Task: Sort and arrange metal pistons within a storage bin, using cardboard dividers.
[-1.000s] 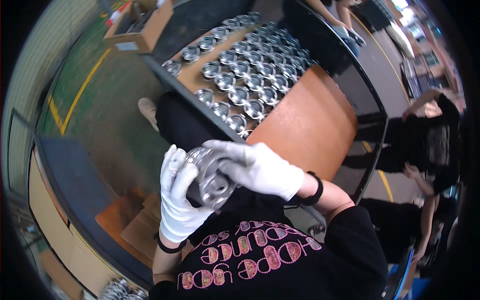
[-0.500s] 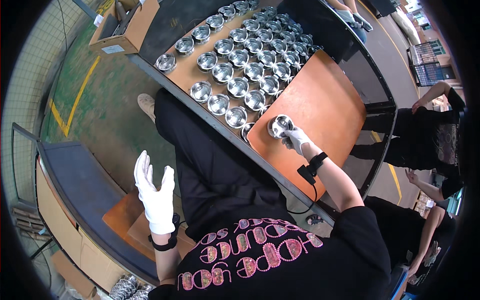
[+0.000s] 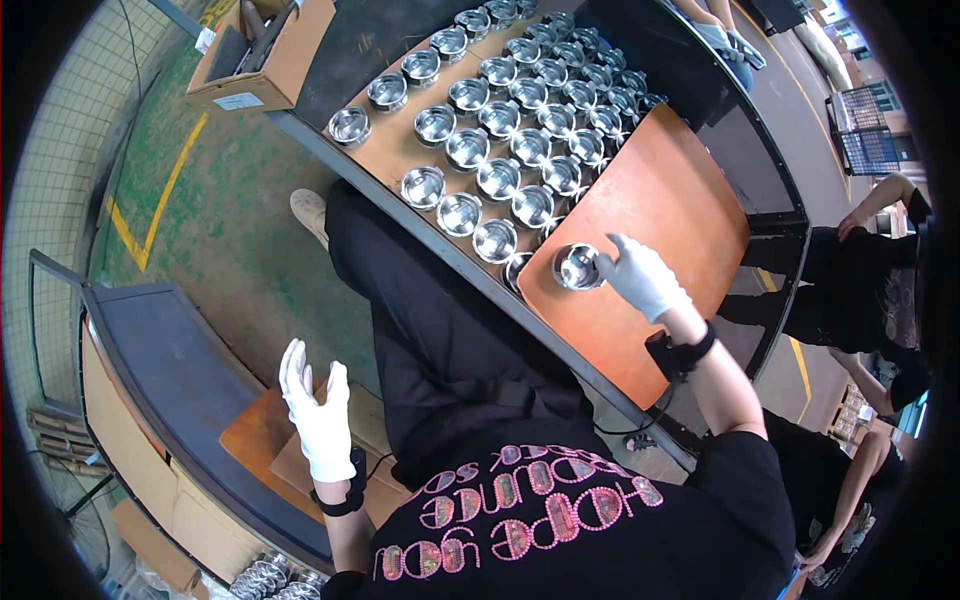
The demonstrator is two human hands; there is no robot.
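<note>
A round, shiny metal cup-like part (image 3: 577, 267) stands on the brown board (image 3: 650, 235) close to the board's left edge. Beside it is my right hand (image 3: 642, 278) in a white glove, its fingers apart around nothing and their tips near the part's rim. Whether a fingertip still touches the rim is hard to see. Away to the left, over the floor, my left hand (image 3: 318, 415) is raised, gloved in white, with fingers spread and nothing in it.
Rows of similar metal parts (image 3: 497, 178) cover the cardboard sheet (image 3: 400, 150) beyond the board. An open carton (image 3: 262, 75) sits at the table's far left corner. More metal parts (image 3: 262, 577) lie at lower left, by a blue-grey bench (image 3: 170, 330). People stand at the right.
My right hand has let go of the metal part and drawn back to the right. The part stays on the board. My left hand has hardly moved; the whole view has shifted slightly.
</note>
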